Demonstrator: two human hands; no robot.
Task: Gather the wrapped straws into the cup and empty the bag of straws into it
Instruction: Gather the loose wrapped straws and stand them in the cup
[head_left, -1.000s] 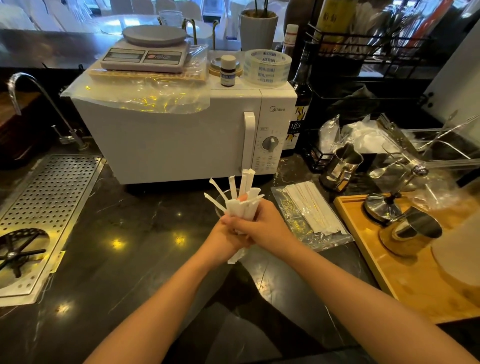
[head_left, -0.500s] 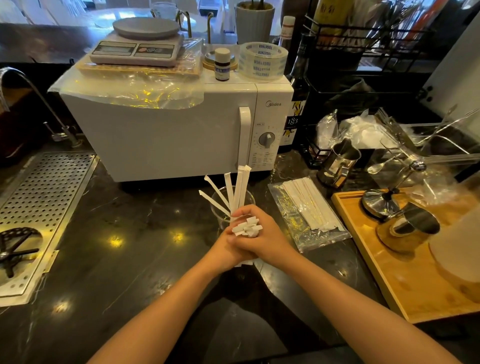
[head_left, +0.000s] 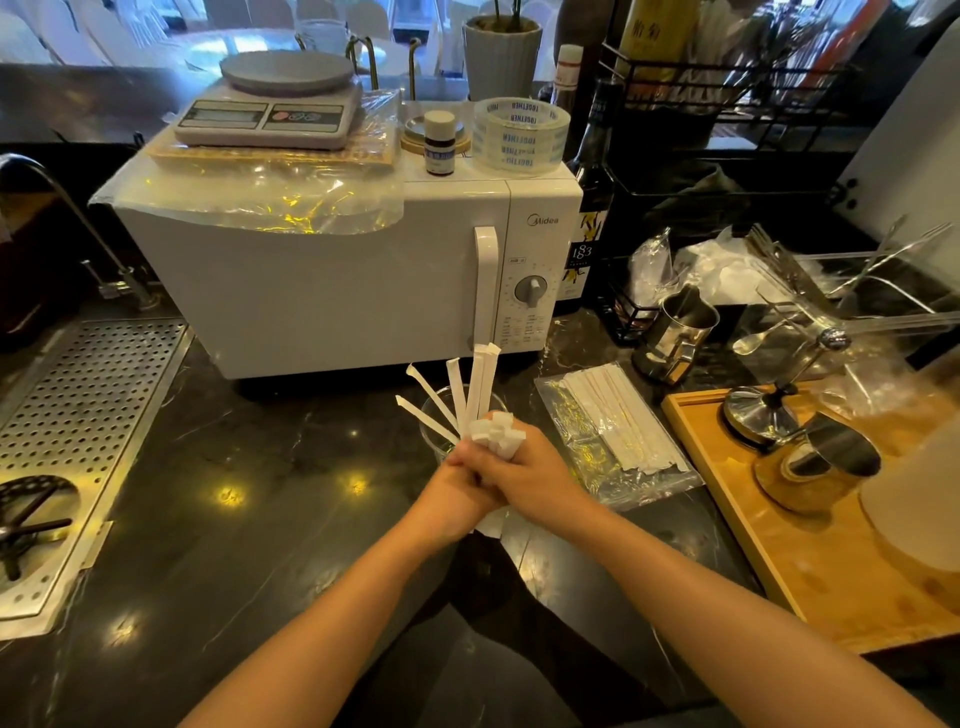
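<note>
1. Head view is showing both hands clasping one bundle of wrapped straws. The left hand and right hand are pressing against each other with fingers curling round it. Its squared ends are poking out above the right hand, and a paper tail is showing below the hands.
2. The bundle is hovering at the near side of the cup, a clear glass standing on the counter in front of the microwave. Several straws are already standing in the cup, fanning up and to the left.
3. The bag is lying flat just right of the cup with straws inside, so emptying it looks not yet begun.
4. What could go wrong:
   - Knuckles knocking the rim could be tipping the glass over, since the hands are working right against it.
   - The fanned straws are taking up the mouth, so the bundle could be catching on them and levering them out.
   - A slackening grip could be letting the slick paper sleeves slide out below.
5. Edges and room:
   - The microwave is closing off the far side just behind the cup.
   - The bag and the raised edge of the wooden tray are crowding the right.
   - The widest room is lying left and near of the cup, well short of the drain grate.
</note>
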